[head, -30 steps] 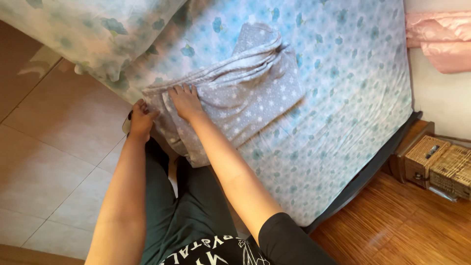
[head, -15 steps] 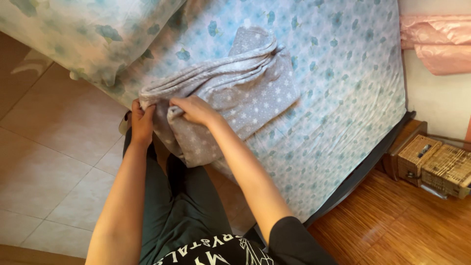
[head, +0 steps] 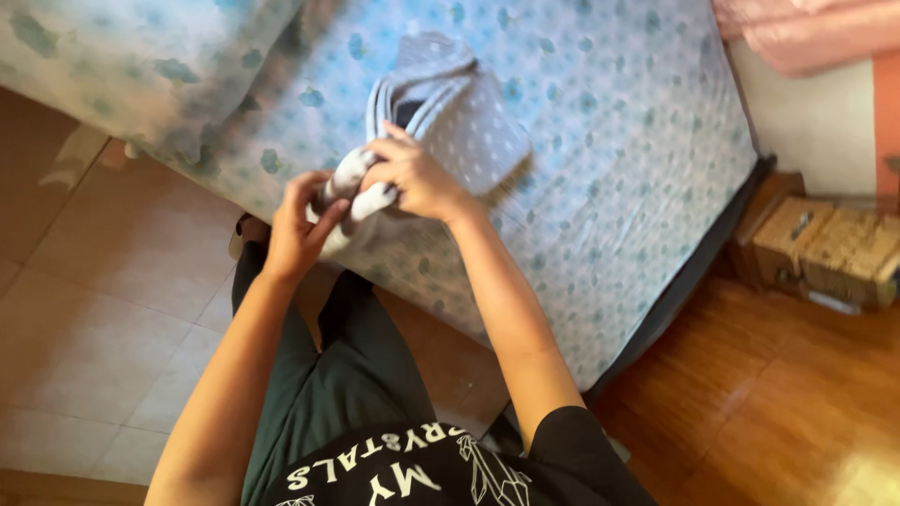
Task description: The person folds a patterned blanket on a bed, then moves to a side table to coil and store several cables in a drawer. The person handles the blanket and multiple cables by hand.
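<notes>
A grey cloth with small white stars (head: 464,117) lies on a bed with a pale blue flowered sheet (head: 609,141). Its near end is lifted off the mattress and bunched together. My left hand (head: 300,230) grips that bunched end from below, at the bed's edge. My right hand (head: 412,178) closes over the same end from above, touching the left hand's fingers. The far part of the cloth stays folded on the sheet.
A flowered quilt or pillow (head: 112,66) hangs over the bed's left corner. Wicker boxes (head: 825,248) stand on a wooden floor (head: 769,403) at the right. Pink fabric (head: 797,28) hangs top right. Pale tiles (head: 94,309) cover the floor on the left.
Both hands gathered the near edge of the starred cloth, lifted it and brought it toward the far end. The camera view shifted slightly and blurred.
</notes>
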